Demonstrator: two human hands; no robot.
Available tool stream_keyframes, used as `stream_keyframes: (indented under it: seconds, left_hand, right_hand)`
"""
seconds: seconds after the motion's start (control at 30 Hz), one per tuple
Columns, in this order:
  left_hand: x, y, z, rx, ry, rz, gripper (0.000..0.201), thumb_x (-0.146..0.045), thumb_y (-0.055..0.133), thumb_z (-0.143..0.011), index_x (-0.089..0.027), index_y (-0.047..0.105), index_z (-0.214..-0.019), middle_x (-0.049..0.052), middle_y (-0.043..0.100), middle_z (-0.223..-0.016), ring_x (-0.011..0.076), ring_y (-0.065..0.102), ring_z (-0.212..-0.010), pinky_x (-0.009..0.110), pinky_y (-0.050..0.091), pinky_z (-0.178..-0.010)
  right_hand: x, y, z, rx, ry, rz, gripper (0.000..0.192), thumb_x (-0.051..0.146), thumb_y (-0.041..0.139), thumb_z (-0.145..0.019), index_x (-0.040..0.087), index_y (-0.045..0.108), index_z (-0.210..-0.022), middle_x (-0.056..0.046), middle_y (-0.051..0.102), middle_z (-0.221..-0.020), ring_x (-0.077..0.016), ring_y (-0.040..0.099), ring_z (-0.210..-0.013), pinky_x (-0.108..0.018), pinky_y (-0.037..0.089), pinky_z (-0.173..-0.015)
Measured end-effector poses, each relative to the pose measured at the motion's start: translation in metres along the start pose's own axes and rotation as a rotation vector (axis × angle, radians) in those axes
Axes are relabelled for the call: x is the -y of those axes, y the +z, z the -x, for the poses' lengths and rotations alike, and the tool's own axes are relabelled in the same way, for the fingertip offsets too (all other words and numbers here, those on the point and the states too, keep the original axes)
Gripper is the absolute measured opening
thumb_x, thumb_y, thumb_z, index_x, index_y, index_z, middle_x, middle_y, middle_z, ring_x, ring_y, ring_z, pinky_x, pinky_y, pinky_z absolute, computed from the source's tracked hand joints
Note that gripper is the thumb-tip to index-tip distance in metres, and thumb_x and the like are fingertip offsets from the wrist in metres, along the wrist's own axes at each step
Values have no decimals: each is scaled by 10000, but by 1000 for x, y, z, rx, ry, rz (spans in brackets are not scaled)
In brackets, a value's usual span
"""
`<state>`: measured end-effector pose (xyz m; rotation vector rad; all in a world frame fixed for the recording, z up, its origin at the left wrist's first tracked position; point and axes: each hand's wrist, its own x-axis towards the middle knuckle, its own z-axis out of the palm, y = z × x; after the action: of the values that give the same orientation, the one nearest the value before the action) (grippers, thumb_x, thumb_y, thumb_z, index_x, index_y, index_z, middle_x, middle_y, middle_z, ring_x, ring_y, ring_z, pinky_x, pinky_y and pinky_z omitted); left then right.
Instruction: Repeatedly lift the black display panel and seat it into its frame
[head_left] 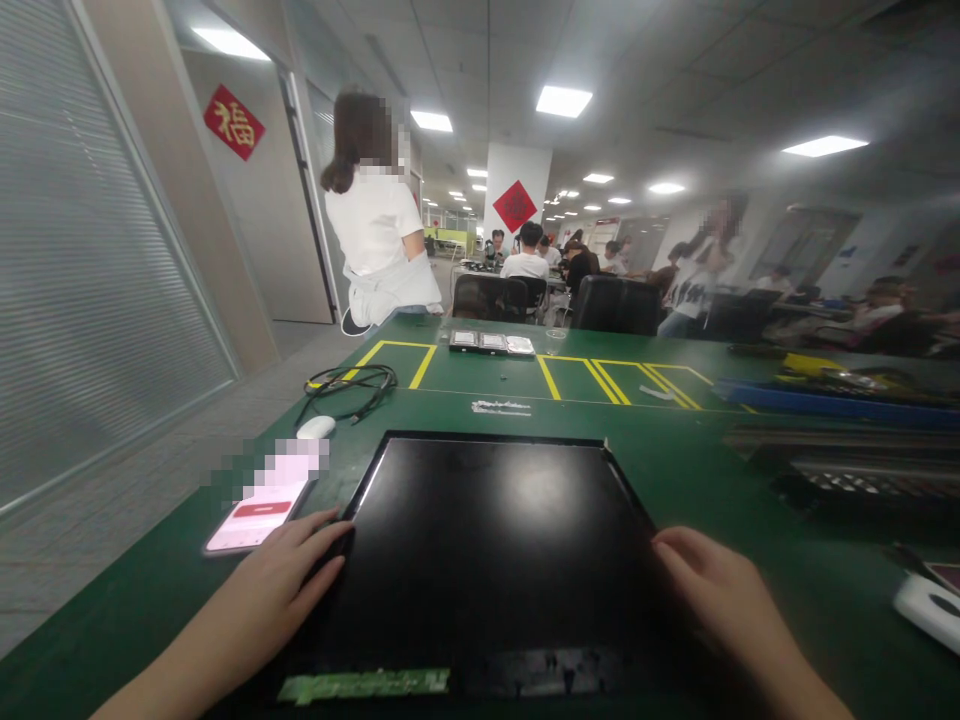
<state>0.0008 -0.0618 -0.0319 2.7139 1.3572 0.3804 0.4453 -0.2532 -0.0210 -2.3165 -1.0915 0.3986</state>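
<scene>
Left hand (281, 580): fingers spread, resting on the left edge of the display panel (487, 550).
Right hand (720, 590): flat on the right edge, not clamped.
Advice: the person should press evenly on both edges, away from the glass.

One black panel (495, 540), one phone (255, 515), one mouse (316, 427), one cable coil (352, 383), three small trays (491, 343), two hands (281, 590).

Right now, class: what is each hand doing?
Left hand: open, fingers resting on the left edge of the black panel.
Right hand: open, resting on the panel's right edge.
</scene>
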Motion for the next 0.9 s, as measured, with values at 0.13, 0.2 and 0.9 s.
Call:
stream_keyframes:
  seconds: [0.13,0.2,0.9]
  left_hand:
    - [3,6,0,-15,19,6,511,-388,394,-942,-136,740,-1221,180,725,-1250,331,693,-1122,466,549,-974]
    - [5,11,1,-60,26,5,491,-383,404,-941,-153,742,-1212,169,728,-1241,333,692,-1114,470,554,-962]
    - [-2,18,-6,-64,-47,79,477,-188,439,-831,-121,702,-1222,171,693,-1194,330,648,-1090,482,506,-964]
  right_hand:
    - [-6,3,-3,-81,-55,8,377,532,480,-782,270,731,-886,-48,754,-926,-260,699,-862,-359,516,-758]
    - [-13,8,-8,-126,-133,26,385,507,478,-775,249,741,-886,-85,735,-1031,-274,689,-954,-369,524,-813]
    - [-42,29,-21,-49,-247,291,458,189,387,-878,101,716,-1184,-173,670,-1229,-265,648,-1141,-389,465,-1044]
